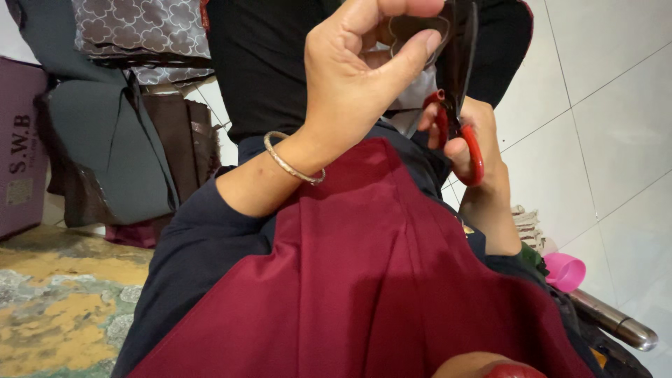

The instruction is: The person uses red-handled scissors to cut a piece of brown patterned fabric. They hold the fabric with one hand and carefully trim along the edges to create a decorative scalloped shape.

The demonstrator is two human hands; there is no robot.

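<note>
Above maroon cloth [392,280]: left hand [350,77] pinches small piece [413,31], half-hidden; right hand [483,157] grips red-handled scissors [458,105], blades unclear.

A floor of large white glazed tiles [616,105] ran along the right side. On the left lay a worn rug in yellow and grey-green [63,308]. A purple cardboard box [17,150] stood at the rug's far edge, just beside slumped dark grey and brown fabric bundles [105,154].
</note>
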